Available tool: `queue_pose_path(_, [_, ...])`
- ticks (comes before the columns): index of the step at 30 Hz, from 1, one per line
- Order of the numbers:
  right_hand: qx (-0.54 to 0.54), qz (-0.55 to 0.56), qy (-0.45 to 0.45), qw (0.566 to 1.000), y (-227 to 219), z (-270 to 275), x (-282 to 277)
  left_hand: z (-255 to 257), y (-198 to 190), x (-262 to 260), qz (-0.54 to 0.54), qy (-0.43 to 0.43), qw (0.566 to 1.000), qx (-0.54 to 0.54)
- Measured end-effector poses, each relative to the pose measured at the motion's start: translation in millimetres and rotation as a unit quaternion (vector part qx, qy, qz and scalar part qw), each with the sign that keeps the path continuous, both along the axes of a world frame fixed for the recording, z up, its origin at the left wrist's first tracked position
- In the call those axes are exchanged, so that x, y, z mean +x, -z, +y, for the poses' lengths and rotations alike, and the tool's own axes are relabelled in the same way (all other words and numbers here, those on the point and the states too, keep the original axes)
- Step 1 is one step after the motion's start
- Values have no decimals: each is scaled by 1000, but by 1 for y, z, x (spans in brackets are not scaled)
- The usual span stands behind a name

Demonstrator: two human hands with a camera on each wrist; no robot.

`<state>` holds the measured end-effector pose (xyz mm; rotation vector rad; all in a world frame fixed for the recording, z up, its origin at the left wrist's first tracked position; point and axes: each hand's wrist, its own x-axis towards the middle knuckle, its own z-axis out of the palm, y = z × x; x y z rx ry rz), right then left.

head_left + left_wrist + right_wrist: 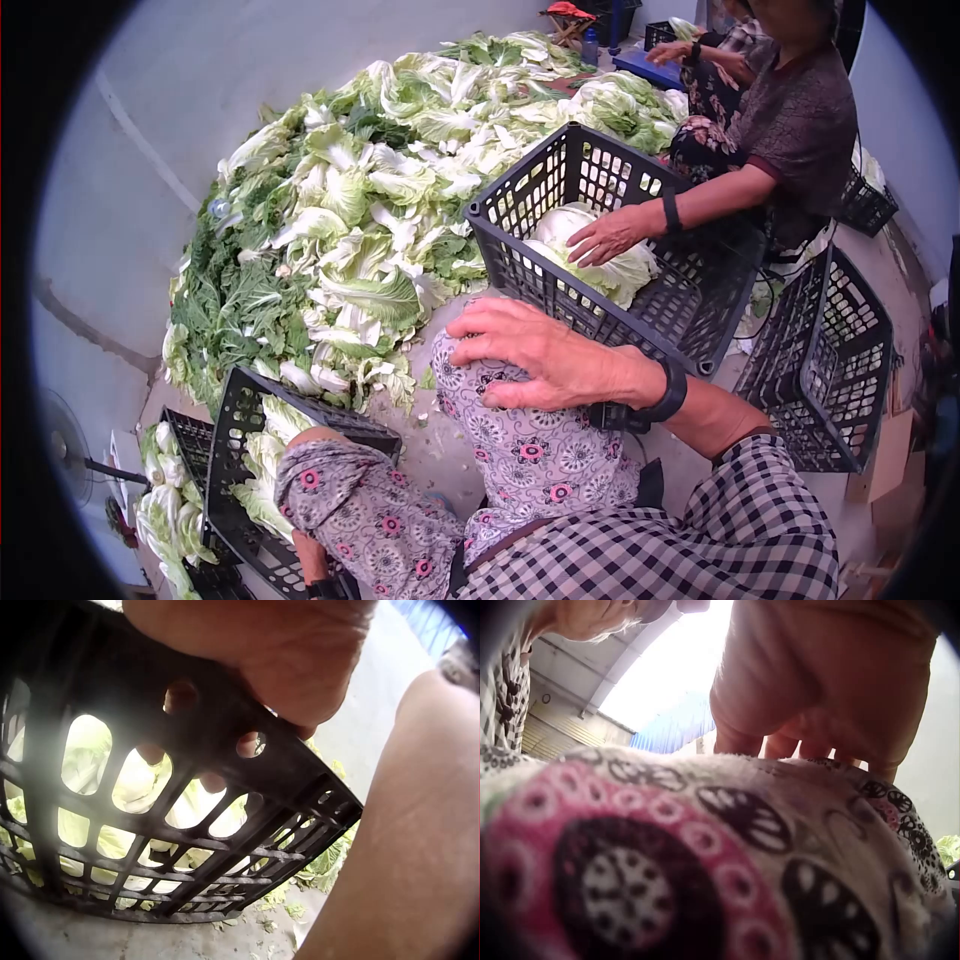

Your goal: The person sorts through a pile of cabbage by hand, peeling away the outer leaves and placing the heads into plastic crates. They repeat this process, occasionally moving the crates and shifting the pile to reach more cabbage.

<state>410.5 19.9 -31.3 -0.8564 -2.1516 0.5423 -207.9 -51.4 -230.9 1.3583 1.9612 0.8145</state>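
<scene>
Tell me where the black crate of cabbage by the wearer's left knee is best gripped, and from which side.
Probably the top rim of the black crate, taken from above on the near side. The left hand already holds that rim, fingers hooked into the lattice holes just under the edge. The walls are open grid, so the fingers find purchase, and the cabbage inside leaves the rim free. The right hand rests on the knee.

You've got no readable txt, labels, brands, nos. or signs in any view. The black plastic lattice crates (pixel 590 215) carry no marking you can read, and the black band on your right wrist (pixel 668 392) shows no legible face. The grey fabric with pink and black flower print (pixel 705 855) over your knee is pattern only, no letters. The far stuff at the top right of the head view is too small and blurred to read.
</scene>
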Motion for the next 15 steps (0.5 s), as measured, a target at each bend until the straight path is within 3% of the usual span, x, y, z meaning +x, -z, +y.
queue_pose_path(2, [26, 2, 11, 1000, 4, -2, -2, 4, -6, -1, -35, 9, 999, -36])
queue_pose_path(3, [18, -1, 15, 1000, 4, -3, -2, 3, -46, 40, -64, 10, 995, -71])
queue_pose_path(6, [5, -23, 23, 999, 2, -2, -2, 2, -41, 55, -26, 40, 999, 11])
queue_pose_path(10, [-14, -38, 19, 999, 8, 1, -2, 3, -74, 87, 68, 53, 996, -7])
queue_pose_path(15, [-72, -104, 49, 991, 4, -2, -18, -5, -63, 81, 137, 85, 986, 27])
